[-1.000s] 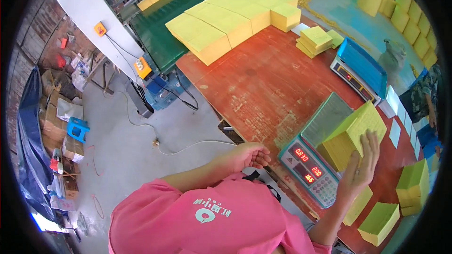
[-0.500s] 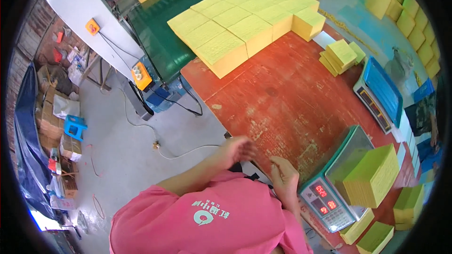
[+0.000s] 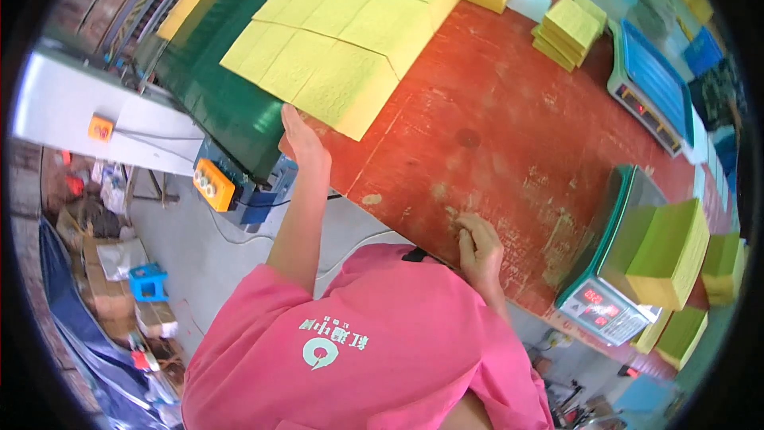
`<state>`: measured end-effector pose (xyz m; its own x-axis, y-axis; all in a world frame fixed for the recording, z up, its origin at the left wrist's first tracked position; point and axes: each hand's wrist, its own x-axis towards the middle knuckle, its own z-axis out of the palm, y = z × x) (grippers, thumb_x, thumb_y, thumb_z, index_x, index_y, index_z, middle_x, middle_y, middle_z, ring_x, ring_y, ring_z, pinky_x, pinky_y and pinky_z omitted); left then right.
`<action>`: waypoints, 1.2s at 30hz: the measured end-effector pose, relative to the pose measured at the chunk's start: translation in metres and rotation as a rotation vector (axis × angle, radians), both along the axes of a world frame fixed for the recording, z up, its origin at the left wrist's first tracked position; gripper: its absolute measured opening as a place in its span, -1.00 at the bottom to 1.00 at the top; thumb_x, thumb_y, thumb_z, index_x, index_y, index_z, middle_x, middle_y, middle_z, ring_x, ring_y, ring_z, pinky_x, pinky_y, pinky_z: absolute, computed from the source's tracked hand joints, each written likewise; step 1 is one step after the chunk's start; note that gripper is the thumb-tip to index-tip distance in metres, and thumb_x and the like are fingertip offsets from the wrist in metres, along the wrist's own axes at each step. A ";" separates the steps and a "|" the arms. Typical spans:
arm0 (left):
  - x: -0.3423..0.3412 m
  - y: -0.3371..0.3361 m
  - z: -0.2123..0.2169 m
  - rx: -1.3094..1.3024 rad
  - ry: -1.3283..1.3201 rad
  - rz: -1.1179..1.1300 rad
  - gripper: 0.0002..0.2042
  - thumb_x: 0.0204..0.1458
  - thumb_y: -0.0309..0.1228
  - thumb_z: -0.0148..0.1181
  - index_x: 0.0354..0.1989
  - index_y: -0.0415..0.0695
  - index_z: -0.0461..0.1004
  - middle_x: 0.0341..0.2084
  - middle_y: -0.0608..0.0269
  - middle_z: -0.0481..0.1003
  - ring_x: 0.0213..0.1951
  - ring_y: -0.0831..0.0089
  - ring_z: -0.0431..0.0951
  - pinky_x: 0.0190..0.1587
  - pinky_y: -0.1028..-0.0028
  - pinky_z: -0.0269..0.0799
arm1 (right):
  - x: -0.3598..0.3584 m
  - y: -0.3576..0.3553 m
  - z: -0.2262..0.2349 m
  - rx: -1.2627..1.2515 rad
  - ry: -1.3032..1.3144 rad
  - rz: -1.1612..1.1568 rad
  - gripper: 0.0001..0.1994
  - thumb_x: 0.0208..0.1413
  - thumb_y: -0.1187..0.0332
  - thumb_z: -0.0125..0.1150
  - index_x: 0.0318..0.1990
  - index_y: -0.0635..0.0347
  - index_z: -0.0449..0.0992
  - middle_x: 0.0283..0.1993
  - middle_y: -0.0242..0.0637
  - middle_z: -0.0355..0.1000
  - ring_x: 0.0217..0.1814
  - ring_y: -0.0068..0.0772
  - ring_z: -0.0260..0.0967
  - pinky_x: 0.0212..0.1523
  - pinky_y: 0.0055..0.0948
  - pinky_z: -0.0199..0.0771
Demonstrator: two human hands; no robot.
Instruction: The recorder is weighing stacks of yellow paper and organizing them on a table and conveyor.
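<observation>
My left hand [image 3: 304, 142] reaches forward with its fingers stretched out together, at the near left corner of a big block of yellow paper stacks [image 3: 338, 64]. It holds nothing; whether the fingertips touch the paper I cannot tell. The block lies partly on a red worn table [image 3: 485, 143] and partly over a dark green belt [image 3: 211, 56]. Low over the table's near edge, my right hand [image 3: 480, 251] has its fingers curled in, with nothing visible in them. To its right stands a digital scale [image 3: 609, 310] with a yellow paper stack [image 3: 672, 259] on its pan.
A blue-topped second scale [image 3: 652, 84] stands at the far right, beside a small pile of yellow paper [image 3: 569, 32]. More paper stacks [image 3: 724, 267] are right of the near scale. An orange button box [image 3: 213, 185] and a blue stool [image 3: 147, 282] are on the left.
My left hand has moved forward and left, from beside my right hand to the corner of the yellow block. My right hand stays near the table edge. The view has turned and shifted.
</observation>
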<state>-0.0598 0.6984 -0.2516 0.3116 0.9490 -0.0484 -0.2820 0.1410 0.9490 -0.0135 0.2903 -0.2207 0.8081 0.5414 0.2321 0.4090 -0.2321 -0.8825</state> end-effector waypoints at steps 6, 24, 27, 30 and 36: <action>0.071 -0.063 0.063 -0.107 0.074 0.200 -0.23 0.26 0.03 -0.19 0.47 -0.16 -0.33 0.42 -0.08 -0.07 0.33 0.00 0.16 0.32 0.14 0.17 | 0.000 -0.001 -0.018 0.031 -0.164 -0.081 -0.77 -0.12 0.70 0.19 -0.25 0.31 0.55 -0.12 -0.11 0.51 -0.09 -0.08 0.47 -0.10 -0.29 0.53; 0.058 -0.045 0.050 -0.292 -0.109 0.120 -0.36 0.27 0.11 -0.33 0.35 -0.11 0.14 0.27 0.08 0.26 0.24 0.16 0.32 0.19 0.19 0.34 | 0.001 0.001 -0.013 0.078 -0.162 -0.016 -0.79 -0.15 0.71 0.20 -0.30 0.28 0.54 -0.17 -0.17 0.52 -0.12 -0.13 0.47 -0.11 -0.29 0.52; 0.076 -0.058 0.061 -0.293 -0.121 0.057 -0.32 0.26 0.15 -0.45 0.37 -0.09 0.12 0.31 0.09 0.23 0.27 0.10 0.30 0.21 0.15 0.31 | 0.001 -0.001 -0.013 0.084 -0.164 -0.054 -0.79 -0.15 0.70 0.21 -0.31 0.28 0.53 -0.17 -0.18 0.52 -0.12 -0.13 0.47 -0.12 -0.30 0.52; 0.074 -0.053 0.054 -0.252 -0.208 0.033 -0.33 0.27 0.14 -0.45 0.37 -0.08 0.11 0.32 0.11 0.21 0.29 0.10 0.26 0.26 0.13 0.25 | 0.001 0.000 -0.015 0.078 -0.161 -0.044 -0.79 -0.16 0.70 0.22 -0.32 0.27 0.54 -0.18 -0.19 0.53 -0.13 -0.14 0.47 -0.13 -0.31 0.52; 0.063 -0.052 0.047 -0.292 -0.048 0.092 -0.32 0.26 0.20 -0.39 0.35 -0.05 0.16 0.29 0.12 0.27 0.23 0.13 0.35 0.20 0.18 0.33 | 0.003 -0.003 -0.017 0.078 -0.145 -0.060 -0.79 -0.16 0.71 0.21 -0.32 0.28 0.54 -0.19 -0.19 0.52 -0.12 -0.14 0.47 -0.13 -0.30 0.52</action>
